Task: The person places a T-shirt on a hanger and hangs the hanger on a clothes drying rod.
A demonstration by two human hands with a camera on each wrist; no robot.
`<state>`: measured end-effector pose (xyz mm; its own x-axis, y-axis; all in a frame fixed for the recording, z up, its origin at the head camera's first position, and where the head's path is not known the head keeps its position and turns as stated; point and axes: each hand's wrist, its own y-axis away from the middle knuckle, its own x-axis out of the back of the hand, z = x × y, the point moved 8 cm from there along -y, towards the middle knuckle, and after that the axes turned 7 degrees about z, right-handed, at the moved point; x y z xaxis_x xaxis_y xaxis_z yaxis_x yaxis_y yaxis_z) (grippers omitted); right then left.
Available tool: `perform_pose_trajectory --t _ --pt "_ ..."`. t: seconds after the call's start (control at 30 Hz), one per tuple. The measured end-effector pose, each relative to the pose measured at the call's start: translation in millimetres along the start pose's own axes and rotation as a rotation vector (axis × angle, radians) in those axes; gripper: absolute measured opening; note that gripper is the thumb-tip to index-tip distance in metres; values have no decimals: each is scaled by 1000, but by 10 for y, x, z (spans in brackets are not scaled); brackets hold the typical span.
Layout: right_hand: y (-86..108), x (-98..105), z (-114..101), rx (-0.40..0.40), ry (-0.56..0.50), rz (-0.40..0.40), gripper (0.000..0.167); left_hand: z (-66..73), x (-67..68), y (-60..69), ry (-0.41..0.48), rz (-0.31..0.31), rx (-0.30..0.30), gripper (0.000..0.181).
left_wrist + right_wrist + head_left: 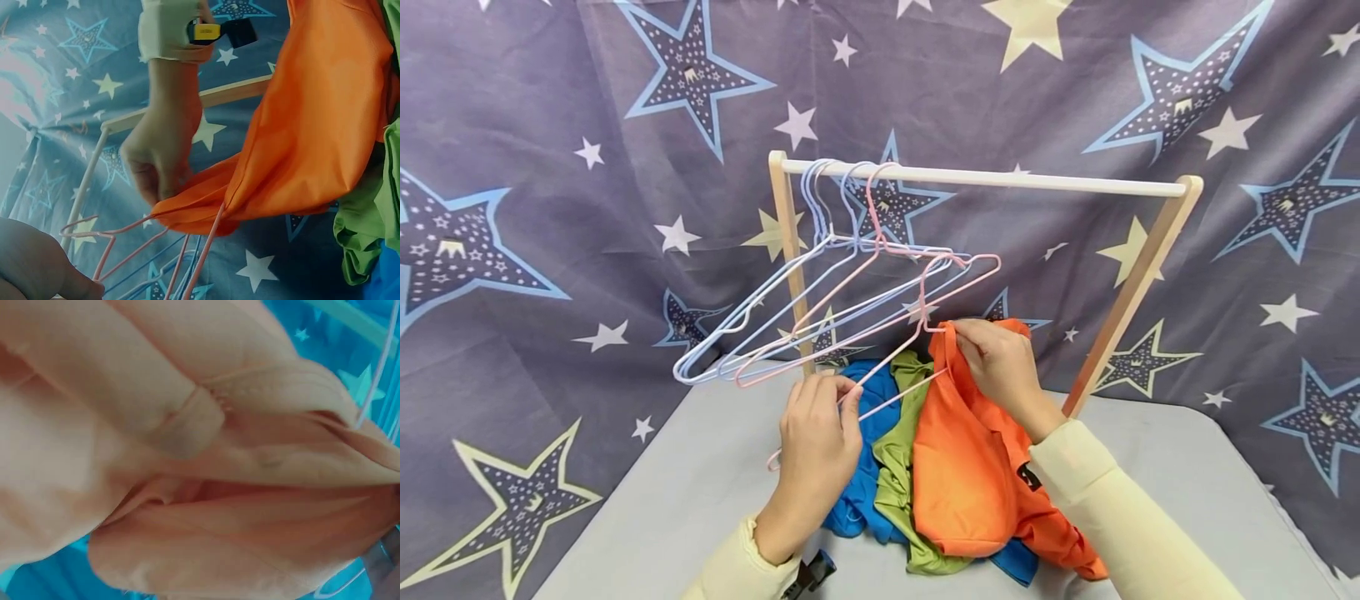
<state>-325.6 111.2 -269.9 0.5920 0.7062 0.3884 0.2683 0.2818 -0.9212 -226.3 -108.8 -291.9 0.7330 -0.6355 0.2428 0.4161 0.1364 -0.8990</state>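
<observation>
In the head view a pink hanger [891, 354] is pinched by the left hand [822, 442] on its left slanting side. The right hand [1000, 362] pinches the top edge of an orange garment [962, 483], whose opening lies over the hanger's right end. The left wrist view shows the right hand [164, 156] with bent fingers on the orange cloth [300, 125], and the pink hanger [106, 236] running into it. Orange cloth [250, 544] fills most of the right wrist view, with a fingertip [187, 425] against it.
Several blue and white hangers and one pink hanger [874, 250] hang from the white bar [985, 177] of a wooden-legged rack, left side. Green [898, 450] and blue [857, 492] garments lie crumpled on the grey surface [700, 467] beside the orange one. A starry curtain hangs behind.
</observation>
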Motion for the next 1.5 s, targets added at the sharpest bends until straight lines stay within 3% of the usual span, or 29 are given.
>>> perform_pose_trajectory --t 0.23,0.43,0.6,0.73,1.07,1.2,1.33,1.5 --pt "-95 53 -101 39 -100 -82 32 -37 -3 0 5 -2 20 9" --pt "-103 184 214 11 -92 -197 42 -55 8 -18 17 11 18 9" --pt "48 139 511 -22 -11 -329 29 -72 19 -37 22 23 19 10" --pt "162 113 606 -43 10 -347 20 -78 12 -35 23 23 19 11" --pt "72 92 267 29 25 -188 20 -83 -30 -12 31 23 25 11" --pt "46 168 113 77 83 -34 18 -85 -19 -19 39 34 34 11" --pt "59 243 -1 124 196 143 2 -90 -17 -22 48 32 44 10" --pt "108 283 -132 223 242 310 18 -124 -23 -23 35 30 64 10"
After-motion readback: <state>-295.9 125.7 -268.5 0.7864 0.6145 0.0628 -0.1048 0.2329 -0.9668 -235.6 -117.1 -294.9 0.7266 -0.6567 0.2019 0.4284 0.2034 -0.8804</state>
